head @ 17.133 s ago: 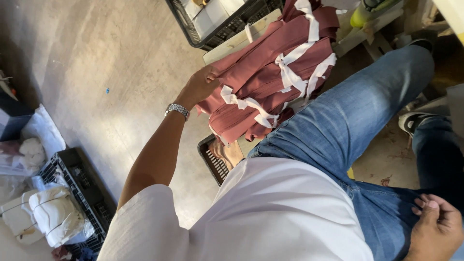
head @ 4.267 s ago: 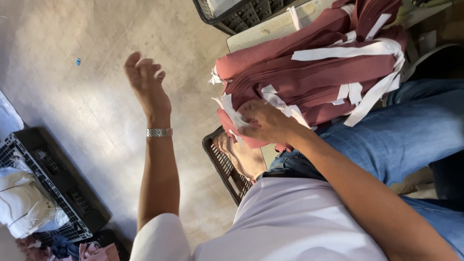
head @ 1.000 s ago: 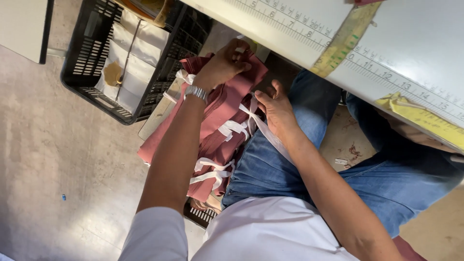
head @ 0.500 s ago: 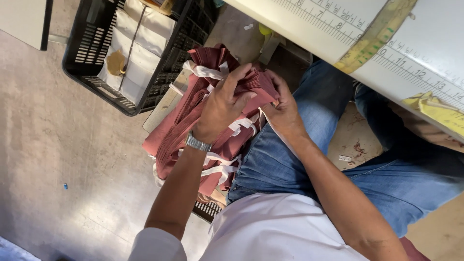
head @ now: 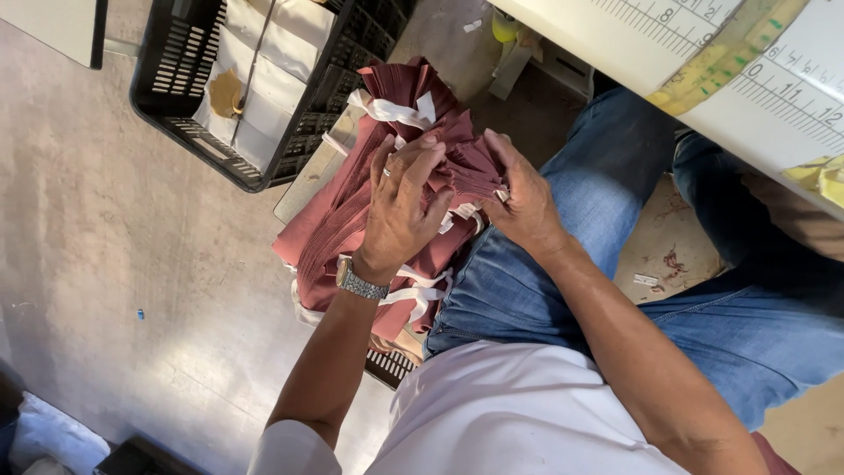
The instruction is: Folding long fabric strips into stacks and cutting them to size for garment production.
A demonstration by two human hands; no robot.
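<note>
A stack of maroon fabric bundles (head: 338, 220), tied with white strips (head: 391, 112), rests beside my left thigh. My left hand (head: 400, 211), with a metal wristwatch on the wrist, lies flat on top of the bundles with fingers spread over the fabric. On the stack's right side my right hand (head: 523, 198) grips the fabric's edge, its fingers curled into the folds next to a white strip. Both hands press on the same upper bundle.
A black plastic crate (head: 176, 97) holding pale folded pieces sits on the concrete floor to the upper left. A white table edge with a ruler scale and yellow tape measure (head: 738, 40) runs along the upper right. My jeans-clad legs (head: 571, 264) fill the right.
Both hands have stayed on the maroon bundles. The left hand has spread flatter on top, and the right hand has closed in on the fabric's edge. The view has shifted slightly.
</note>
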